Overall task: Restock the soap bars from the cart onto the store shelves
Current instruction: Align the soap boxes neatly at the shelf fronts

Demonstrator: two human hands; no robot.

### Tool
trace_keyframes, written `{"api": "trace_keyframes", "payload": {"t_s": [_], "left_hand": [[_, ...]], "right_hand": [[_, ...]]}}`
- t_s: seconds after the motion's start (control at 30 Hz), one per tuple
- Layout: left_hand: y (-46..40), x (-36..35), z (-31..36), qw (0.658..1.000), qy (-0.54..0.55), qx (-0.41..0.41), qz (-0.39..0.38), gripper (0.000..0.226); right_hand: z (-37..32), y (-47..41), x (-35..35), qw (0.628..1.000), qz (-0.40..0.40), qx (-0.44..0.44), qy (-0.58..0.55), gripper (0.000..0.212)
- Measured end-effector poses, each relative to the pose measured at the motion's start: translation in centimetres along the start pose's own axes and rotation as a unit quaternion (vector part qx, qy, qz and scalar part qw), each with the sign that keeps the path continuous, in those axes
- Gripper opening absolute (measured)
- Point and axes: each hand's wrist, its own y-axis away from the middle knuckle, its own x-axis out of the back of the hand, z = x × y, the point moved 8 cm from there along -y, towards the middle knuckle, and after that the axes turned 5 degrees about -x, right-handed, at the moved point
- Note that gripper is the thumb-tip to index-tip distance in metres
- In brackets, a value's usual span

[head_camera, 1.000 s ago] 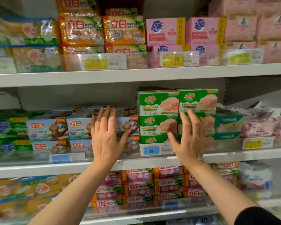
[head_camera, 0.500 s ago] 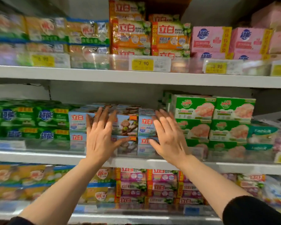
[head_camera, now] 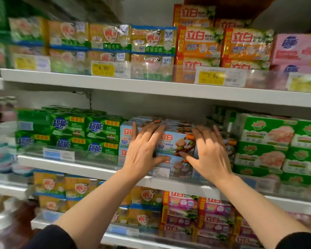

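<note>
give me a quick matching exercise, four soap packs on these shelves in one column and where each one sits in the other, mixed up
Things
1. blue monkey soap packs
2. dark green soap packs
3. orange soap packs
4. green and white soap boxes

Places
A. top shelf, above the hands
B. middle shelf, left of the hands
C. middle shelf, under both hands
D. middle shelf, right of the hands

Pairs: 1-C, 2-B, 3-A, 4-D

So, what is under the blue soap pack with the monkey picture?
Under the monkey pack lies another blue pack of the same kind, standing on the middle shelf. Both hands, left and right, cover its sides.
</note>
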Motion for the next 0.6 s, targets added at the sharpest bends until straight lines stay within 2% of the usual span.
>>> {"api": "trace_keyframes", "payload": {"t_s": [0.07, 0.17, 0.3, 0.5, 0.6], "left_hand": [[1.1, 0.8, -2.6, 0.999, -0.005, 0.048, 0.010, 0.104], [2.8, 2.0, -6.7, 0.993, -0.019, 0.116, -0.016, 0.113], [3.3, 2.4, -7.7, 0.995, 0.023, 0.084, -0.056, 0.108], [3.6, 2.4, -7.7, 0.995, 0.029, 0.069, -0.068, 0.107], [5.3, 3.0, -8.2, 0.996, 0.054, 0.058, -0.049, 0.103]], "right_hand": [[-2.3, -0.7, -0.4, 1.000, -0.016, 0.019, -0.003, 0.082], [-4.2, -2.0, -1.6, 0.998, -0.065, -0.003, 0.027, 0.075], [-5.0, -2.1, -1.9, 0.992, -0.087, -0.062, 0.059, 0.059], [-5.4, -2.0, -1.2, 0.990, -0.082, -0.083, 0.082, 0.054], [-5.8, -1.4, -1.1, 0.977, -0.151, -0.140, 0.055, 0.050]]}}
